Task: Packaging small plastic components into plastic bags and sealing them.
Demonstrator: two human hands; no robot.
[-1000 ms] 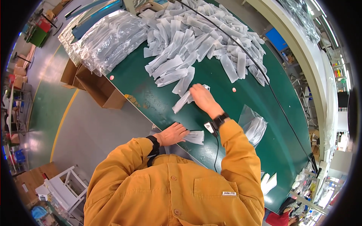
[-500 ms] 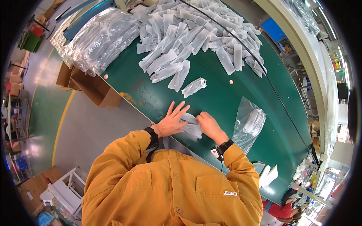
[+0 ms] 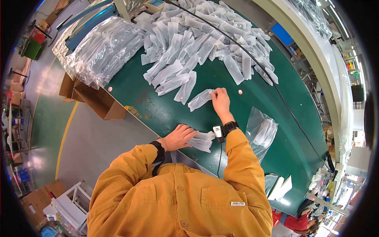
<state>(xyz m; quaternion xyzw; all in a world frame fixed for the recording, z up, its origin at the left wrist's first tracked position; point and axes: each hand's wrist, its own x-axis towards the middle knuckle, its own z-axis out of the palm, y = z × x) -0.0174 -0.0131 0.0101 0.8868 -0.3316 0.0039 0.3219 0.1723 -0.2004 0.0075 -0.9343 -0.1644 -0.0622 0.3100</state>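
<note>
Lying at the far left of the green tabletop [image 3: 166,114] is a bulging clear plastic bag of pale sleeves [image 3: 104,53]. Nearer, the left hand [image 3: 178,138] lies over the left end of a small stack of frosted whitish sleeves [image 3: 202,142] at the near edge; whether its fingers grip, I cannot tell. Farther off, a rolled bundle of frosted whitish sleeves [image 3: 199,100] rests on the table, its right end pinched by the right hand's [image 3: 222,103] fingertips. Well right sits a flat clear plastic bag with whitish contents [image 3: 262,134].
</note>
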